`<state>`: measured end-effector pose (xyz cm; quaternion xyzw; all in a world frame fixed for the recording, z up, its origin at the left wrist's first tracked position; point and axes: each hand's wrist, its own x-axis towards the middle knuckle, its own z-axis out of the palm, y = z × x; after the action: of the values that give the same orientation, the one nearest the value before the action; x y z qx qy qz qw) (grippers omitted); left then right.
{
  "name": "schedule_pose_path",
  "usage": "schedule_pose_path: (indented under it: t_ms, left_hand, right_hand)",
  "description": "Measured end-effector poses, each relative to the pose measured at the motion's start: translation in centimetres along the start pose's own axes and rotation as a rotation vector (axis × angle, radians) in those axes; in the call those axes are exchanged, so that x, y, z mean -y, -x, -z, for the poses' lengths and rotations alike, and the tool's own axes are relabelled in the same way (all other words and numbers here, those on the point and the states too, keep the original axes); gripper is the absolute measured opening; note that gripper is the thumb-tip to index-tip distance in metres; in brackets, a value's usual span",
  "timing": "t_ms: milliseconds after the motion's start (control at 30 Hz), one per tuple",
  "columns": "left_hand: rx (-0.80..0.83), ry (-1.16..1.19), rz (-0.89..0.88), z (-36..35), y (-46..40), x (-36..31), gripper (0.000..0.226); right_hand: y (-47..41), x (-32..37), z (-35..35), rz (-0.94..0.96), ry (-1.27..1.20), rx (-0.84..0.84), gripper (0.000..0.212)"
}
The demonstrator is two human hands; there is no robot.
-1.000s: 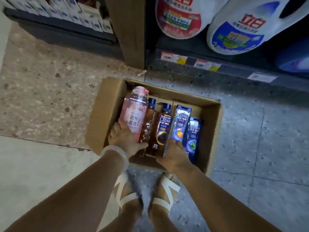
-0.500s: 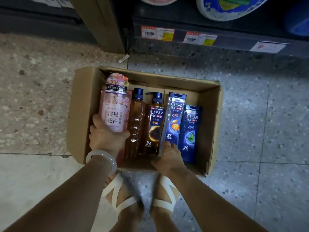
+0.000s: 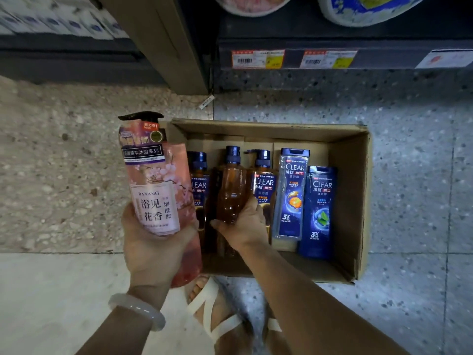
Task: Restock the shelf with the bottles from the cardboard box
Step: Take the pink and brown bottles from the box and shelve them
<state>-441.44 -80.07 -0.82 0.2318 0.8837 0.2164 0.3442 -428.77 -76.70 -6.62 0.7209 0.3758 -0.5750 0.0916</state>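
Note:
My left hand [image 3: 153, 248] grips a tall pink pump bottle [image 3: 156, 185] lifted out over the left wall of the cardboard box [image 3: 353, 201]. My right hand [image 3: 243, 225] curls round an amber pump bottle [image 3: 230, 190] with its label turned away, raised a little above the row. Still lying in the box are two amber CLEAR pump bottles [image 3: 263, 185], one partly hidden behind the pink bottle, and two blue CLEAR bottles [image 3: 291, 193] [image 3: 320, 213] on the right.
The box sits on a speckled floor before a dark shelf edge with price tags [image 3: 258, 58]. A wooden upright [image 3: 163, 39] divides the shelving. Large detergent jugs [image 3: 371, 8] stand on the bottom shelf. My sandalled feet [image 3: 217, 313] are just below the box.
My left hand has lifted the pink bottle up and out to the left of the box. My right hand has shifted left from the blue bottle and taken hold of the amber bottle.

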Motion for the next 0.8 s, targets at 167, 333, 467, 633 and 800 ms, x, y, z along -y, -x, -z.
schedule_pose_path:
  t_ms: [167,333,467,633,800]
  left_hand:
    - [-0.028,-0.007,0.001,0.6,-0.7,0.3,0.092]
    - [-0.009,-0.018,-0.011,0.5,-0.9,0.7,0.08]
    - [0.0,-0.02,-0.01,0.6,-0.7,0.3,0.084]
    - [0.024,-0.043,-0.02,1.2,0.0,-1.2,0.088]
    - [0.059,-0.064,-0.048,1.8,1.5,-3.3,0.088]
  right_hand:
    - [-1.7,2.3,-3.0,-0.181,-0.093,-0.103,0.101]
    - [-3.1,1.9,-3.5,-0.205,0.011,-0.248,0.092]
    - [-3.3,1.2,-3.0,-0.151,0.043,-0.258,0.084]
    - [-1.9,-0.5,-0.7,-0.084,-0.129,-0.121,0.08]
    - [1.2,-1.6,4.6,-0.029,-0.415,0.133,0.066]
